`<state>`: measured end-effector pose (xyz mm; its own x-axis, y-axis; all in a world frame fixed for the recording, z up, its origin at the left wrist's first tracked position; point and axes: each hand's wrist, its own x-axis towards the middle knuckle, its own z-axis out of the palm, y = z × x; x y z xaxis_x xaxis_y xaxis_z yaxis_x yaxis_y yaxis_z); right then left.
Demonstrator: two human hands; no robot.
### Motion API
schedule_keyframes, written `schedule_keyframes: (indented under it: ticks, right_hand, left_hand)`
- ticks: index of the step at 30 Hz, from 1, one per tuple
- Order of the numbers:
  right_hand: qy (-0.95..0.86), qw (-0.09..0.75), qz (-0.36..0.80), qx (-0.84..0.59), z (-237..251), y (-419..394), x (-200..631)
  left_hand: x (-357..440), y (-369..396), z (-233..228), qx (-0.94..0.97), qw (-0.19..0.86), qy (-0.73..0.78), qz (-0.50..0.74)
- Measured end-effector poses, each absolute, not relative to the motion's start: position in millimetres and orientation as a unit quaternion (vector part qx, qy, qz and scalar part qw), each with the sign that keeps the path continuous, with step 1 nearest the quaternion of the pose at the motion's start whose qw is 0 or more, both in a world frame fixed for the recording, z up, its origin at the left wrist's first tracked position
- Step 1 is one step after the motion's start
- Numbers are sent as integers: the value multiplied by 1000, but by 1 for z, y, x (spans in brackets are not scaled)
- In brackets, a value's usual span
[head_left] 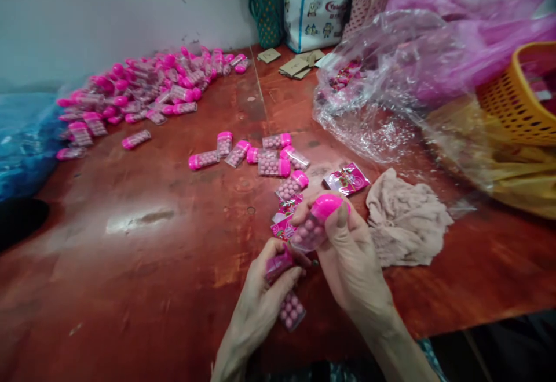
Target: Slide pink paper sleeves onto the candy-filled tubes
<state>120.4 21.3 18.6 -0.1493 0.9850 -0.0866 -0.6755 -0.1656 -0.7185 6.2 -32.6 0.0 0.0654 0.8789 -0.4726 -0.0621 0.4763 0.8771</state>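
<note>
head view: right hand [354, 254] clamped on pink-capped bottle [309, 232]; left hand [263, 298] closed on pink item [278, 264], perhaps packet, blurred.

Held bottle [309, 232], lower center: clear, hot-pink cap, pale pink beads. Bottle pile [143, 89], upper left: same pink caps, clear bodies. Packet [347, 179], center right: magenta, white and green print. Tabletop [130, 289]: red-brown. Tote bag [319, 8], top center: white, blue stripe, small printed figures. Mesh bag [267, 8] beside it: teal, dotted. Cloth [408, 219], right: dusty beige-pink. Basket [512, 101], right edge: orange-yellow, perforated pattern. Sheeting [26, 138], left edge: blue.
</note>
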Motion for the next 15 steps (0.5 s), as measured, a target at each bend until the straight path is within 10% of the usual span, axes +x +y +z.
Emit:
schedule_keyframes:
  ticks: [15]
  right_hand:
    - [-291, 558, 726, -276, 23, 21, 117]
  left_hand:
    - [7, -28, -7, 333, 716, 549, 274]
